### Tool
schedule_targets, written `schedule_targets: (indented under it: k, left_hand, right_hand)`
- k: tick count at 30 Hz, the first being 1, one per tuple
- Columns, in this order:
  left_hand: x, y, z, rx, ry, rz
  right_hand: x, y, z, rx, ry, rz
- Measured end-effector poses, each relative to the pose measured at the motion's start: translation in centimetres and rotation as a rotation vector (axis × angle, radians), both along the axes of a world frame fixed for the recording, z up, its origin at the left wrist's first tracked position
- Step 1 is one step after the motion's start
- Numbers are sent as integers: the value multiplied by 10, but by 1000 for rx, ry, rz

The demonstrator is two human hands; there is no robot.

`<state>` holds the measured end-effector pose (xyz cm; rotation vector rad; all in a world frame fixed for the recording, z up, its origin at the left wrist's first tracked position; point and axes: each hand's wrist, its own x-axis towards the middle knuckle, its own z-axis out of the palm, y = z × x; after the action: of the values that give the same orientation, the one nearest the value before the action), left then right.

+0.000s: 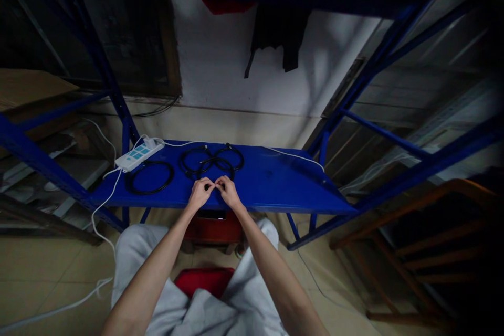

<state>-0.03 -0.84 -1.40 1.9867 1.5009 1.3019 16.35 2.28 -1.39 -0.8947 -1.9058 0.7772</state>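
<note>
Left hand (200,194) and right hand (229,192) at front edge of blue metal shelf (275,184), fingers (210,184) curled, tips meeting; light poor, cannot tell if they pinch anything small. Black cable loops (208,163) lie overlapped just ahead, black coil (149,177) separate, still on shelf, beside white power strip (138,154) with white cord (103,202) trailing down.

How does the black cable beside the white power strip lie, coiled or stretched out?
Coiled: the black cable forms a round loop lying flat on the blue metal shelf.

Dim light, brightest on the white wall (244,63), with dark corners and bowed, distorted edges
</note>
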Motion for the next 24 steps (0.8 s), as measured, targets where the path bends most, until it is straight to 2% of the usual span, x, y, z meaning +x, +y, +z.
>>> schedule_targets:
  k: [7, 13, 19, 24]
  left_hand:
    - [-1, 5, -4, -4, -29, 20]
    - [-1, 12, 1, -71, 2, 12]
    - [-2, 16, 7, -118, -8, -69]
    - [-1, 14, 5, -53, -55, -36]
  right_hand:
    - [-3, 13, -2, -83, 14, -15]
    - [3, 26, 1, -98, 16, 73]
    - [8, 22, 2, -98, 21, 60]
    - [5, 20, 3, -85, 35, 39]
